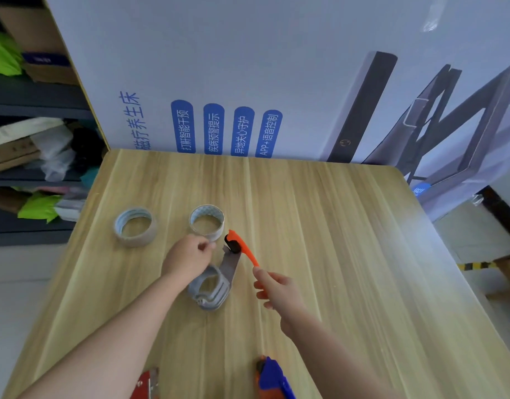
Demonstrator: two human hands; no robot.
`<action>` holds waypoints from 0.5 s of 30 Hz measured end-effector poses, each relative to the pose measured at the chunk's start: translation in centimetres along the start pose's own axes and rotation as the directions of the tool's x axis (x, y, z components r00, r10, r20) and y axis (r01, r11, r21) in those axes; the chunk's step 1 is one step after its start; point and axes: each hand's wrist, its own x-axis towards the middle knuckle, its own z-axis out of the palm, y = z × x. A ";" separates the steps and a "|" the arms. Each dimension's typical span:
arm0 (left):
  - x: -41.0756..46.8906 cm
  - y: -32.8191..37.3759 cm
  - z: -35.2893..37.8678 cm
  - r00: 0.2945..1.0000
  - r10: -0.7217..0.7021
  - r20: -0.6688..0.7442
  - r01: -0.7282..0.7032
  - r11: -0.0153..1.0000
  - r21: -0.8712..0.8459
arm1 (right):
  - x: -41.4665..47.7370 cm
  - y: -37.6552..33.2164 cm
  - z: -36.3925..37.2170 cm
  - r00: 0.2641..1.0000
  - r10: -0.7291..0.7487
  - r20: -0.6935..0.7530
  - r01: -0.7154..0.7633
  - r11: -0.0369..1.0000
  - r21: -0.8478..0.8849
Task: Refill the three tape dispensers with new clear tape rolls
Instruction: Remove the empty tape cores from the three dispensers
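- The right hand (274, 286) pinches the near tip of the orange handle (246, 251) between thumb and forefinger, with the other fingers curled beneath. The handle runs away from it toward 11 o'clock.
- The left hand (190, 256) sits at 9 o'clock of the black roller (233, 243) on that handle, fingers curled in and thumb meeting fingertip. I cannot tell whether a tape end lies in that pinch.
- Between the 2 hands lies the grey dispenser (210, 289), its round hub toward 6 o'clock and its flat metal arm reaching up to the roller. It is unclear whether the hub carries tape.
- Just past the left fingertips, at 12 o'clock, a clear tape roll (206, 220) lies hole-up. A 2nd roll (135, 226) lies well apart at 9 o'clock of it.
- This looks like dispenser 1 of 3, at the loading or threading stage. The next move likely calls for holding the handle steady while tape is led under the roller without sticking to the fingers.
- At 6 o'clock, cut by the frame edge, a red dispenser (147, 384) and a blue-and-orange dispenser (272, 378) wait.
- Everything rests on a pale wood-grain table (348, 254). A printed board (227, 67) with blue labels stands at 12 o'clock, and cluttered shelves (31, 110) stand at 10.
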 end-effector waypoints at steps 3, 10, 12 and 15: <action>-2.5 -0.3 0.2 0.987 -0.091 0.135 0.119 0.969 -0.215 | -0.6 -0.4 0.3 1.000 0.006 -0.010 -0.005 0.999 0.049; -9.5 -1.8 0.4 0.999 -0.027 0.018 0.031 0.949 -0.314 | -4.0 0.3 0.7 0.997 -0.056 0.058 0.060 0.997 -0.058; -11.6 -2.1 0.5 0.999 -0.014 -0.030 0.004 0.949 -0.315 | -5.1 1.1 1.1 0.993 -0.086 0.086 0.101 0.977 -0.188; -14.9 -2.6 0.7 0.996 0.004 -0.088 -0.029 0.955 -0.294 | -7.0 2.8 1.5 0.981 -0.127 0.145 0.171 0.918 -0.357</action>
